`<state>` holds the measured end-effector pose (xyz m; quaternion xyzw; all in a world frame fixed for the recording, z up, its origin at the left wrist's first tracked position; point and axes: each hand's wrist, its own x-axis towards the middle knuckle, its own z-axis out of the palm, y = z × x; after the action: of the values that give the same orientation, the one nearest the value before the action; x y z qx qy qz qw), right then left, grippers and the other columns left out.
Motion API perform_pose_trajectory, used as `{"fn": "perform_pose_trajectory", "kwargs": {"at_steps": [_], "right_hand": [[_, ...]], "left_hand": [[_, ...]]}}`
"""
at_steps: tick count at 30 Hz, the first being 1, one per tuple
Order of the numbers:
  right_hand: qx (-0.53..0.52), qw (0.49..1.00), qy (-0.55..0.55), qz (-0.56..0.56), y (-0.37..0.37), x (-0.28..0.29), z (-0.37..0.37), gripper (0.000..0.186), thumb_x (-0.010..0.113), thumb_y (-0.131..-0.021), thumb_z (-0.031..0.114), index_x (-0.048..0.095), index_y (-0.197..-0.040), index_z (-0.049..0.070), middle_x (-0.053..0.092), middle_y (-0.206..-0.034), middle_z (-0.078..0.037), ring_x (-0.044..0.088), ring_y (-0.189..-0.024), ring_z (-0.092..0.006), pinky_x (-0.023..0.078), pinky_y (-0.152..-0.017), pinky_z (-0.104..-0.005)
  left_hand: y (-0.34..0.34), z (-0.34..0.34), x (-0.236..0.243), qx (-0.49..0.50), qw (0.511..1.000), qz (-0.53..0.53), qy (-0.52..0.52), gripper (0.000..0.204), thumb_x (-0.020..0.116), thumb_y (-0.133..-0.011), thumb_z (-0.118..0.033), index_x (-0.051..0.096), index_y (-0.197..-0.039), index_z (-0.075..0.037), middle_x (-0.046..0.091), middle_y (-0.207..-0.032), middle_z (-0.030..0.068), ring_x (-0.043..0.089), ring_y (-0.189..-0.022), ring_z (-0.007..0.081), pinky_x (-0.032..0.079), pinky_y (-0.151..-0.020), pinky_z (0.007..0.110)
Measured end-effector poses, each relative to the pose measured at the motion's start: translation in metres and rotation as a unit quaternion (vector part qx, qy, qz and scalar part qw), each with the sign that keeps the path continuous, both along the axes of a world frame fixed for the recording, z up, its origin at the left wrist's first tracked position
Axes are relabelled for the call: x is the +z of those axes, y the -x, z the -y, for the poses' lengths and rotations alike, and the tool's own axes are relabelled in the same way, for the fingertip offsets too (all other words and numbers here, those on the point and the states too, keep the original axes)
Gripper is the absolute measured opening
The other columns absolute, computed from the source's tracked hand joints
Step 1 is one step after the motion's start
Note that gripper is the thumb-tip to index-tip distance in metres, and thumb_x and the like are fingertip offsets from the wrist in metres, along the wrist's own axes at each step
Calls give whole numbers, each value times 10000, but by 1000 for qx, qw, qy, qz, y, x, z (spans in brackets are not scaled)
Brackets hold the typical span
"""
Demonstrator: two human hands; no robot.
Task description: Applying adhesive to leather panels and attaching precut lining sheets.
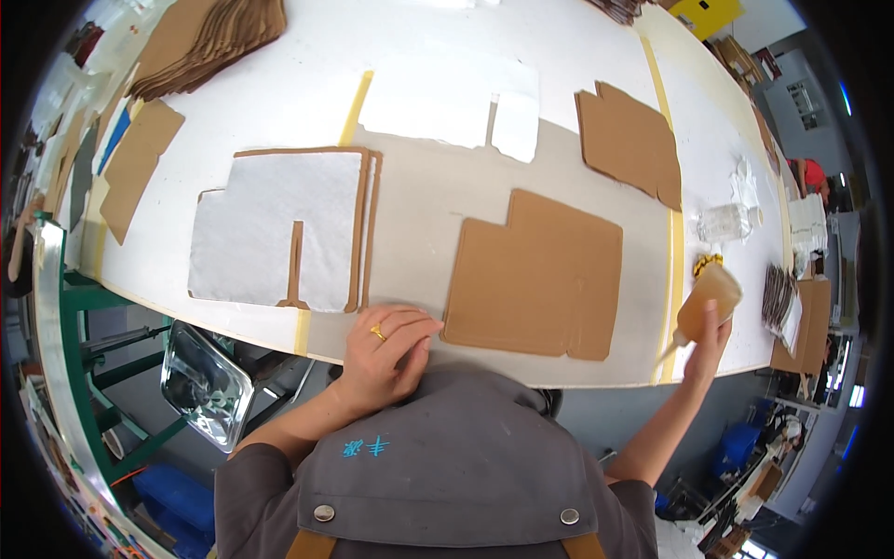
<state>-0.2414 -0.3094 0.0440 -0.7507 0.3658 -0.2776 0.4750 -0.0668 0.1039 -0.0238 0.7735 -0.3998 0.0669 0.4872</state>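
My left hand rests at the table's front edge, fingers curled together by the lower-left corner of a brown cardboard cut-out; anything inside them is hidden. Left of it lies a stack of brown cut-outs topped with a pale sheet with a narrow slot. My right hand grips a squeeze bottle of amber liquid, tilted with its long nozzle toward the lower left. Behind the bottle are a yellow-and-black object and a clear bottle.
White cut sheets, more brown pieces and a fanned brown stack lie on the table. A metal tray stands below left, dark stacked pieces lie far right, and a person in red is beyond.
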Motion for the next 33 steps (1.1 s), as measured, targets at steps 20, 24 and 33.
{"fn": "perform_pose_trajectory", "kwargs": {"at_steps": [20, 24, 33], "right_hand": [[474, 734, 485, 40, -329, -81, -179, 283, 727, -818, 216, 634, -1042, 69, 619, -1070, -74, 592, -1030, -275, 534, -772, -390], [469, 758, 454, 14, -339, -84, -180, 210, 715, -824, 180, 641, -983, 66, 618, -970, -72, 622, -909, -263, 526, -717, -389], [368, 916, -158, -33, -380, -84, -141, 168, 724, -837, 150, 661, -915, 16, 706, -855, -79, 642, -729, -129, 503, -641, -285]], "left_hand": [[-123, 26, 38, -17, 982, 88, -168, 210, 663, -838, -120, 648, -1040, -62, 649, -1032, 108, 613, -1012, 306, 509, -860, 404], [-144, 28, 30, -24, 983, 70, -166, 201, 656, -837, -108, 646, -1031, -62, 647, -1022, 105, 616, -998, 302, 512, -851, 401], [-206, 75, 17, 6, 978, 135, -158, 221, 606, -859, -75, 608, -1074, -21, 647, -942, 143, 616, -871, 328, 485, -780, 434]]}}
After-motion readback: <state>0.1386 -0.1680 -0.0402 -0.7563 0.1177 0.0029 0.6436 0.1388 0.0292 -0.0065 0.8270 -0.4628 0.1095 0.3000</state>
